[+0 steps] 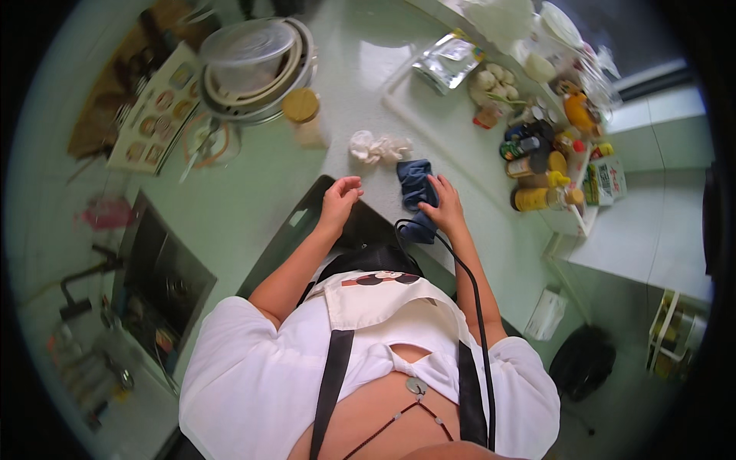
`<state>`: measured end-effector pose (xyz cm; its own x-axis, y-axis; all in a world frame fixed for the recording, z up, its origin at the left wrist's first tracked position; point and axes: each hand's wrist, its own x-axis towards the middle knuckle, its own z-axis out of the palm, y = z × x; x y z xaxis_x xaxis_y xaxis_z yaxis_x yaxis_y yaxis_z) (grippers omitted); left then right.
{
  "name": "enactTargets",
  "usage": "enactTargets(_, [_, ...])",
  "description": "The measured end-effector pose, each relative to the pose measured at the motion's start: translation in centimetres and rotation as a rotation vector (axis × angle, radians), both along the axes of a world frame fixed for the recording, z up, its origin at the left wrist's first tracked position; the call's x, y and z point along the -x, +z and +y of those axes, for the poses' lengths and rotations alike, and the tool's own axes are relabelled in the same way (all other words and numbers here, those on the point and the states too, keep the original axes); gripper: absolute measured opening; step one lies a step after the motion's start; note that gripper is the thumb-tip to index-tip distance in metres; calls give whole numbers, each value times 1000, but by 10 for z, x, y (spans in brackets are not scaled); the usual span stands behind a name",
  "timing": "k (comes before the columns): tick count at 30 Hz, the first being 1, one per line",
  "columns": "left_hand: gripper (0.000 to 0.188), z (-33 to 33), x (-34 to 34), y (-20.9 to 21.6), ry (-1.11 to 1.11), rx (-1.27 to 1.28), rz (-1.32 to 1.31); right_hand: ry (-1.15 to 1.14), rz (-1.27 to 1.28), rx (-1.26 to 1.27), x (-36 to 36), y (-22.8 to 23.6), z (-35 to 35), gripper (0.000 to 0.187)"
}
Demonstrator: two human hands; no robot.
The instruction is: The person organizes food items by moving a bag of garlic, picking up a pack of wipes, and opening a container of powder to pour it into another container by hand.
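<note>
A dark blue cloth (414, 179), folded and rumpled, lies on the counter in front of me. My right hand (448, 205) is at its right edge, thumb and fingers closed on the fabric. Part of the cloth runs down toward my body, below the thumb. To the left, my left hand (340, 202) hovers near the counter's front edge. Its fingers are loosely bent and apart, with nothing in them. Just beyond the hands sits a crumpled whitish bundle (379, 148), perhaps cloth or paper; I cannot tell which.
Stacked bowls (259, 107) and a wooden-lidded jar (301, 107) stand at the back left. A sink (165, 268) is on my left. Sauce bottles (537, 198), garlic (494, 80) and a silver pouch (449, 61) crowd the right. A black cable (477, 295) passes over my right forearm.
</note>
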<state>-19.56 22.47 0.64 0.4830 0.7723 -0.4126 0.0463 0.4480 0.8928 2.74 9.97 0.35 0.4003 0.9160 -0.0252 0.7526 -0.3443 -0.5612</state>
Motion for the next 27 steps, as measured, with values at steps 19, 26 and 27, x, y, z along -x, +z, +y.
enactTargets(19, [22,-51,119,24,509,-17,82,125,-106,-125,50,-22,58,57])
enactTargets(26, [19,22,161,14,684,-136,17,175,267,-373,92,34,90,30])
enactTargets(27, [18,34,169,22,703,-150,31,164,453,-365,105,33,103,21])
